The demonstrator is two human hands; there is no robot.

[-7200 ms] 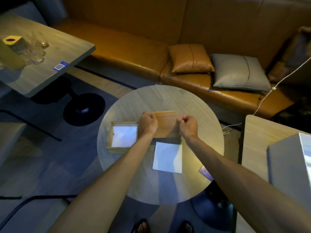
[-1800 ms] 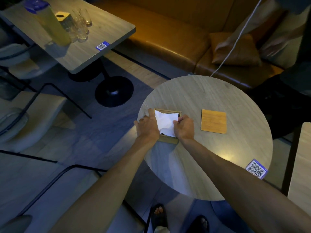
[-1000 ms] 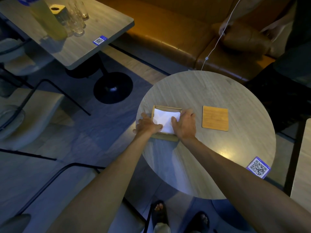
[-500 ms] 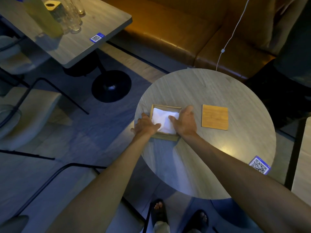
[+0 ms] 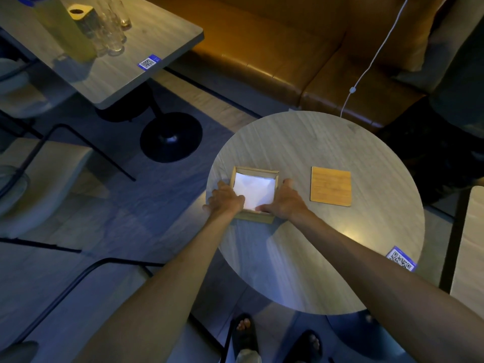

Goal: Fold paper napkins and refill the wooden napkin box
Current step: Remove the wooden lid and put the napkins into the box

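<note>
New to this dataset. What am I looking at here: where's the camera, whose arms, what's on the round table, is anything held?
There is no machine: a person wears one wide-angle camera on the head, looking down at their own bare arms. On the round table sits an open wooden napkin box with white napkins inside. The left hand rests at the box's left edge and the right hand at its right, fingers flat on the napkins; nothing is lifted. The flat wooden square to the right, apart from the box, looks like its lid. A QR sticker sits near the table's right edge.
</note>
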